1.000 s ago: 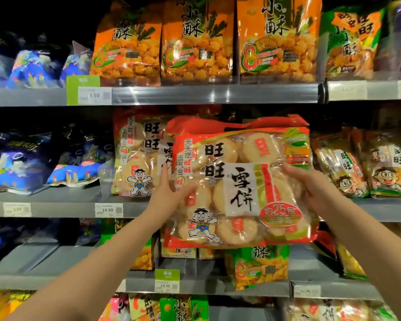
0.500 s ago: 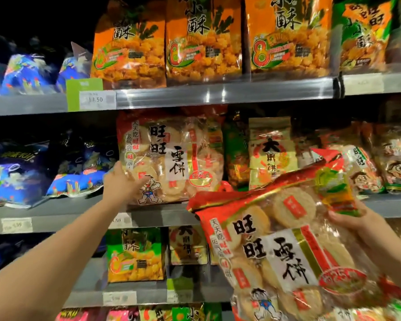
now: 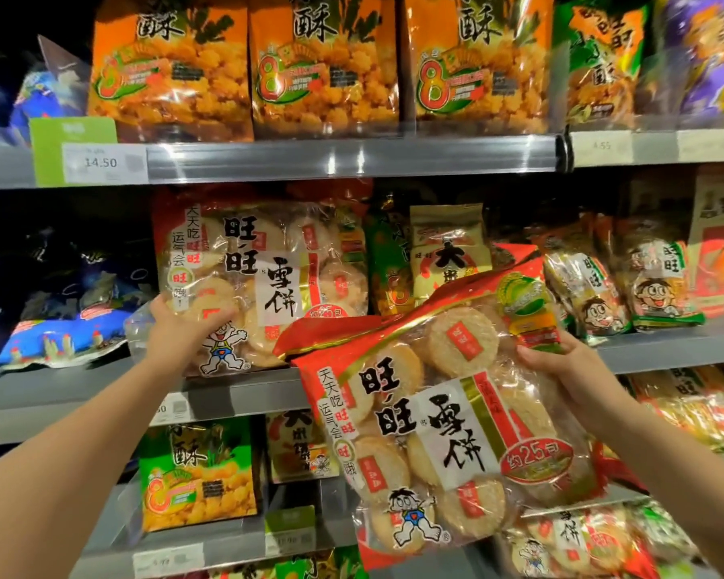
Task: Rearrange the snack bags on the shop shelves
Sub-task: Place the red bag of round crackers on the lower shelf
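The right hand (image 3: 561,365) is gripping a clear, crinkly plastic bag of round pale rice crackers (image 3: 448,411) by its right edge, thumb on the front and fingers curled behind. It is holding the bag tilted in the air before the grey metal middle shelf (image 3: 80,386). The left hand (image 3: 180,328) is clutching the lower left corner of a matching cracker bag (image 3: 268,277) standing upright on that shelf, fingers curled onto it. The held bag is overlapping the standing one's lower right corner and hiding part of a yellow-and-red packet (image 3: 448,252) just beside it. Glossy blue foil bags (image 3: 59,332) are lying to the left. Shiny orange puffed-snack bags (image 3: 322,64) are lining the shelf above, over a green-edged price label (image 3: 101,163). A green-and-orange snack bag (image 3: 197,474) is standing below.
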### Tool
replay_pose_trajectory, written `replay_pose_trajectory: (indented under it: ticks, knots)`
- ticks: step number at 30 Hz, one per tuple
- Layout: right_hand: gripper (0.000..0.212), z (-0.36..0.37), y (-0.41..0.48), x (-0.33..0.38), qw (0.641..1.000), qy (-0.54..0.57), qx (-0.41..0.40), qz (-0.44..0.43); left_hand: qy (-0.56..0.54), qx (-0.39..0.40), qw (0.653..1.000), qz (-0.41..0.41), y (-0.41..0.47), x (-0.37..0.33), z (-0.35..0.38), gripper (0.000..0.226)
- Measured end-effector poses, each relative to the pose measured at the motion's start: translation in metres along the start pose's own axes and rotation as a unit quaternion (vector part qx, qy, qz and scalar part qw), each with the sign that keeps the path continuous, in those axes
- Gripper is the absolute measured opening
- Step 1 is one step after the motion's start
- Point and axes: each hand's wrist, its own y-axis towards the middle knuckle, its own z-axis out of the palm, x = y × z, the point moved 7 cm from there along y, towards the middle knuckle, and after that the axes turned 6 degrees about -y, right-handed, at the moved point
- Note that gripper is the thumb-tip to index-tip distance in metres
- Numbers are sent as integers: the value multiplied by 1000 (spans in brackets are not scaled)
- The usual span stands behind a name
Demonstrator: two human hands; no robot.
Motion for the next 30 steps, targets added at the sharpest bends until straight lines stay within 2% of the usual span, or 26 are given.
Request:
replay_pose_trajectory:
  ticks: [1, 2, 5, 6, 9, 12, 14, 15, 17, 18, 19, 20, 23, 24, 26, 29, 30]
  knots:
    - [98, 0, 0, -1, 1000, -1, 0, 3, -21, 2, 1000, 0, -1, 0, 0, 92]
    - [93, 0, 1, -2, 1000, -2, 3, 6, -36, 4, 999, 5, -2, -1, -1, 88]
    - [57, 0, 1, -1, 1000, 16, 14, 17, -57, 11, 998, 33, -8, -12, -2, 83]
    - [54, -1, 1, -1, 1000, 17, 16, 16, -59, 12, 997, 46, -11, -18, -2, 81]
    - [70, -1, -3, 1, 1000, 6, 18, 13, -64, 11, 995, 74, -23, -41, -2, 77]
    - [44, -6, -10, 4, 999, 20, 21, 25, -74, -16, 994, 76, -41, -56, -8, 74]
    - [39, -14, -15, 5, 998, 38, 18, 39, -86, -33, 994, 58, -55, -55, -19, 76]
    - [42, -17, -18, 5, 998, 40, 25, 44, -90, -44, 994, 43, -63, -53, -25, 77]
    - [79, -23, -25, 9, 997, 39, 36, 54, -108, -60, 992, 12, -77, -45, -35, 73]
    - [96, -28, -27, 10, 997, 29, 30, 58, -123, -67, 990, 9, -86, -43, -40, 64]
    - [101, -33, -29, 12, 998, 21, 23, 55, -140, -73, 987, 8, -96, -41, -44, 57]
    - [96, -36, -30, 14, 998, 21, 23, 49, -150, -79, 986, 5, -104, -38, -49, 59]
    - [60, -38, -35, 22, 998, 44, 26, 42, -147, -88, 985, 4, -123, -31, -59, 100]
    - [56, -39, -35, 23, 997, 52, 29, 43, -142, -94, 985, 8, -128, -29, -62, 104]
    - [49, -37, -40, 26, 997, 55, 41, 47, -124, -100, 987, 23, -157, -42, -67, 96]
    - [86, -30, -45, 27, 997, 43, 47, 41, -70, -105, 990, 65, -199, -59, -81, 75]
    - [88, -26, -45, 26, 997, 43, 55, 34, -48, -111, 990, 76, -210, -63, -87, 69]
